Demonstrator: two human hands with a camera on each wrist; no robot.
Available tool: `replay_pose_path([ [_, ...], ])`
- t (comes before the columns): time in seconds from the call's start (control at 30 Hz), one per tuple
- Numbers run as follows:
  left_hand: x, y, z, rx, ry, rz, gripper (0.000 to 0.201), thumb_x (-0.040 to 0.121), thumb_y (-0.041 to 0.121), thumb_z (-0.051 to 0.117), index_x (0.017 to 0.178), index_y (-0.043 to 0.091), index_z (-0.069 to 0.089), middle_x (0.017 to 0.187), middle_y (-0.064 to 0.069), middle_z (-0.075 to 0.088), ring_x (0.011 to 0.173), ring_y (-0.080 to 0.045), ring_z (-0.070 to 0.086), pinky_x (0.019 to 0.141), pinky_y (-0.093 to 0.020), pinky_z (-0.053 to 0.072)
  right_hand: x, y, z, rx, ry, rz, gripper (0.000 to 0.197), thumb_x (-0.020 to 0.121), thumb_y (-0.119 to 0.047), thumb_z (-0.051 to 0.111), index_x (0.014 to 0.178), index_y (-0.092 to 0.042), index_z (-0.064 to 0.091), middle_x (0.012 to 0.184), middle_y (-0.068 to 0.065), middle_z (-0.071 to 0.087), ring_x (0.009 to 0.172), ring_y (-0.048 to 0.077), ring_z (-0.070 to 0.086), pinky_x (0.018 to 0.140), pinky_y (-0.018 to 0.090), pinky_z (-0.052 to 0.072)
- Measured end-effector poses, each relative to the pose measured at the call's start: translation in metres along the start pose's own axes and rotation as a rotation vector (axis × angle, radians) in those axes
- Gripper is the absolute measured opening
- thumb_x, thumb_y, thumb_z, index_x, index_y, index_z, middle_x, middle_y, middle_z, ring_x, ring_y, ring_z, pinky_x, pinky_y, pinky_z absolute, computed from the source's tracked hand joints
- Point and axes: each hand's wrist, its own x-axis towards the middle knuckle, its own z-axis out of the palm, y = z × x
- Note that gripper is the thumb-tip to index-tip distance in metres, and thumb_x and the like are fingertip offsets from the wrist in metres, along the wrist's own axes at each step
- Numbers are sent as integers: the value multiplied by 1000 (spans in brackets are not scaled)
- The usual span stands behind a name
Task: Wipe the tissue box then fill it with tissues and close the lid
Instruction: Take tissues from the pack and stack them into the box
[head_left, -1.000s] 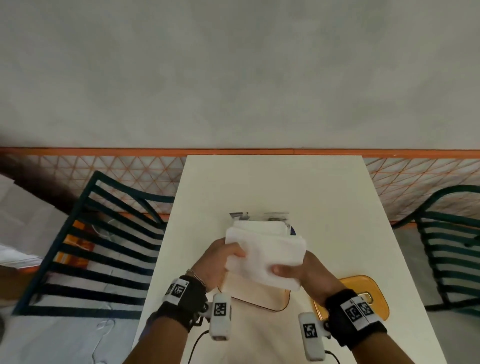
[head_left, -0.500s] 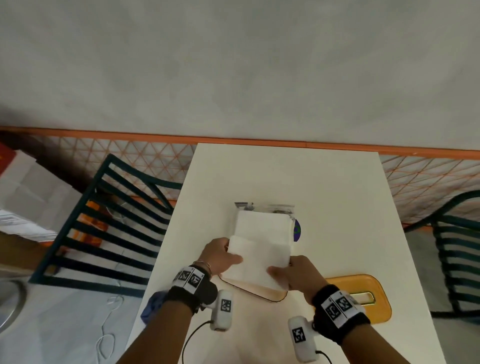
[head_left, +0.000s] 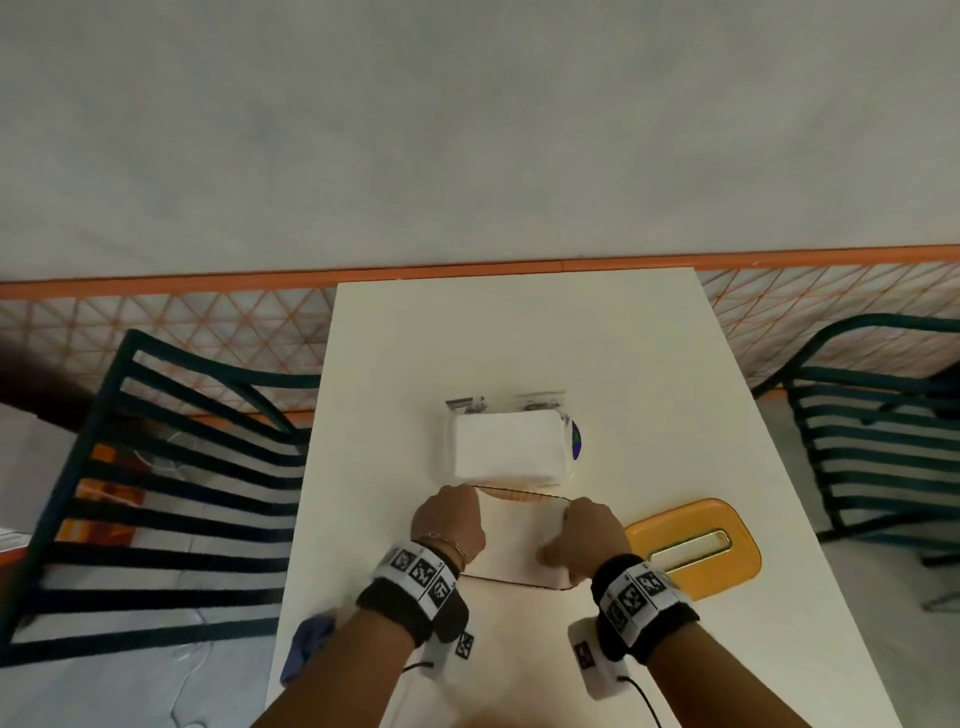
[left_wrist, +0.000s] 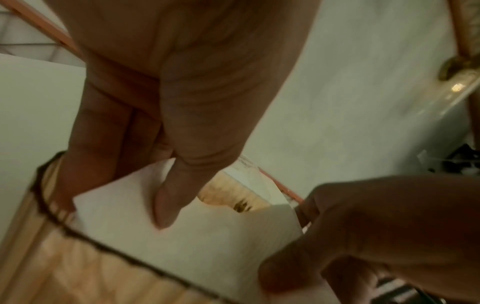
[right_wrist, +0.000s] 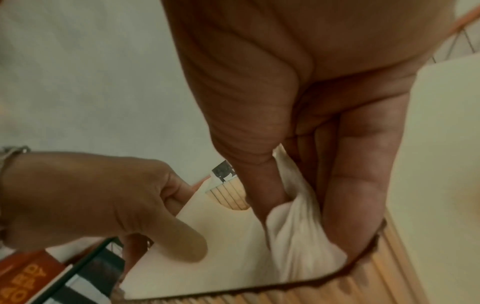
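Note:
The tissue box is an amber ribbed box with a dark rim, standing open near the table's front. A white stack of tissues lies inside it. My left hand holds the stack's left edge, thumb on top and fingers down along the inner wall. On the opposite edge my right hand pinches the tissues between thumb and fingers, bunching them there. The orange-yellow lid, with its slot, lies flat to the right of the box.
A clear plastic pack of white tissues stands just behind the box. A blue cloth lies at the table's front left edge. Dark green slatted chairs stand at the left and right of the table.
The tissue stack, held above the box a second ago, has come down into it. Both hands moved down and toward me with it.

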Motion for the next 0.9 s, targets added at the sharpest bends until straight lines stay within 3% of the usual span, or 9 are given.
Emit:
replay_pose_path([
  [0.1,-2,0,9,64,20,17,37,94,23,64,129,12,55,127,-7,64,115,-25,64,93,-32,50,2,-5,8,-137,58,-2,41,71,-28,86,102,-10,67,98,8,75,89,25,74,79,31,60],
  [0.23,-9,-3,17,90,37,34,41,96,18,61,135,9,49,131,-7,62,119,-25,63,96,-32,49,3,-4,18,-279,141,-36,51,77,-27,83,119,-8,63,116,9,69,107,26,68,89,32,55],
  [0.37,-17,-3,16,40,44,41,40,97,15,60,134,8,49,132,-8,60,119,-25,62,97,-31,48,-2,-4,25,-349,198,-66,36,86,-18,73,119,-9,64,120,10,67,108,26,68,90,31,54],
  [0.47,-27,-1,12,4,135,55,46,95,15,61,137,8,44,131,-9,60,114,-25,64,91,-31,50,-10,-1,25,-367,271,-107,28,92,-15,64,119,-9,61,117,11,65,106,27,67,86,32,54],
  [0.57,-31,0,14,-35,259,195,45,93,15,63,135,18,49,132,-1,55,115,-21,60,88,-30,49,-15,9,19,-293,386,-117,29,91,-24,68,114,-13,55,109,7,66,98,25,68,78,32,53],
  [0.63,-27,2,17,-108,185,327,39,94,24,63,132,26,57,136,6,55,126,-17,53,99,-30,45,-13,16,15,-197,409,-88,33,89,-30,72,113,-13,56,107,6,67,97,25,68,76,31,51],
  [0.77,-9,14,28,-46,-255,444,52,96,60,49,141,33,55,158,5,40,147,-18,32,121,-40,25,-6,28,6,-52,385,-31,24,86,-23,72,109,-15,68,108,6,72,97,24,69,72,27,48],
  [0.83,-6,19,31,31,-334,419,59,96,66,42,144,32,53,162,3,32,150,-20,26,123,-43,19,-3,31,1,16,362,-23,20,84,-20,72,103,-15,74,103,4,74,90,21,71,73,26,52],
  [0.9,-7,21,24,-4,-330,398,58,95,66,46,139,30,58,154,3,44,143,-20,38,119,-42,29,-2,33,-1,77,325,-10,17,81,-21,75,97,-15,76,93,3,76,79,19,73,73,27,57],
])
